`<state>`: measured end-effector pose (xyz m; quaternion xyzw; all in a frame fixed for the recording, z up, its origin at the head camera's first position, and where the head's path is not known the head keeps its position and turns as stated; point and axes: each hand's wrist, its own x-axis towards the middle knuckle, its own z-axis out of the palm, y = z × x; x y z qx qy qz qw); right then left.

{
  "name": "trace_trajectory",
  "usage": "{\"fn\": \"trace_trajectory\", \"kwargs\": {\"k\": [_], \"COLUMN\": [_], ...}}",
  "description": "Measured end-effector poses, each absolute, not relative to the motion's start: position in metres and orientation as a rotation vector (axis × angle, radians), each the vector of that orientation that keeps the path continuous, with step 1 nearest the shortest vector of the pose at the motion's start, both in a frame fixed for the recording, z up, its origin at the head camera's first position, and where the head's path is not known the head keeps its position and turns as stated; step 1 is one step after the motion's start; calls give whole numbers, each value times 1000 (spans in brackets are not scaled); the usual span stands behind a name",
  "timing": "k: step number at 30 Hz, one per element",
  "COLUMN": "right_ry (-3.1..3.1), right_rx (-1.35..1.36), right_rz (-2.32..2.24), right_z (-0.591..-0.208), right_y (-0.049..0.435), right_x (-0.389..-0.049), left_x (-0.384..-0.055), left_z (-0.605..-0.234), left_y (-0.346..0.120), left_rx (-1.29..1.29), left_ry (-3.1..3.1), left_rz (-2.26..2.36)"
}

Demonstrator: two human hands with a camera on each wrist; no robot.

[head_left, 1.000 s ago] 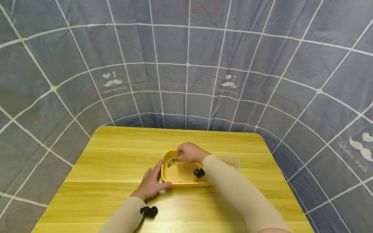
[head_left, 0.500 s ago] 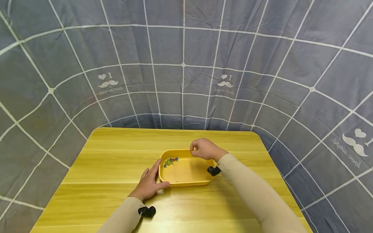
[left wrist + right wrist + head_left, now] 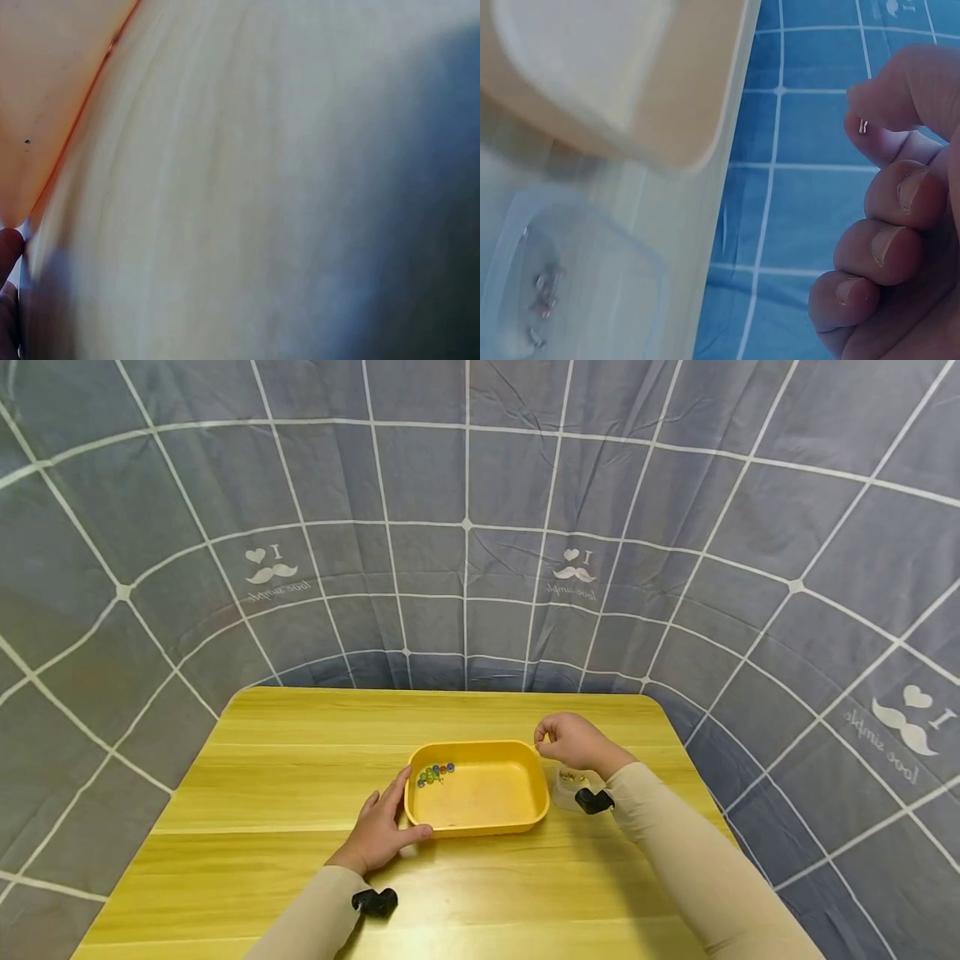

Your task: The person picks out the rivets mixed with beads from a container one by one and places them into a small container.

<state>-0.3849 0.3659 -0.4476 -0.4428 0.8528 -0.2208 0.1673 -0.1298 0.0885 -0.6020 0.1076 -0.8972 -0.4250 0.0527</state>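
Observation:
My left hand (image 3: 378, 833) rests against the left end of a yellow plastic tray (image 3: 480, 831), fingers along its side and thumb at its front corner. In the tray's far-left part lie several small round glass beads (image 3: 430, 774), green, blue and red. My right hand (image 3: 576, 743) is raised just beyond the tray's right end. In the right wrist view, its thumb and index finger pinch a tiny shiny metal piece (image 3: 863, 126); the other fingers are curled. Below that hand stands a small clear plastic box (image 3: 564, 797) with several shiny metal pieces (image 3: 544, 296) inside.
The yellow wood-grain table (image 3: 300, 793) reaches back to a grey curtain (image 3: 435, 560) with white grid lines. Black wrist cameras sit on both beige sleeves (image 3: 697, 860). The right forearm comes in over the table's right half.
My right hand has moved right, out of the tray and past its right end, above the clear box. The beads show fully now. My left hand stays against the tray.

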Motion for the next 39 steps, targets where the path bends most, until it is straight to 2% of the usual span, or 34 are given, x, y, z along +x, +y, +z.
{"fn": "trace_trajectory", "kwargs": {"k": [20,39], "right_ry": [2522,2521], "right_rx": [-1110,-1067], "right_rz": [-686,-653], "right_z": [-462,-476], "right_y": [420,436], "right_x": [-407,-411], "left_x": [-127,-128], "left_z": [-601,-602], "left_y": [92,90], "left_rx": [260,312], "left_ry": [-2662,-2725], "left_rz": [-1245,-1307]}}
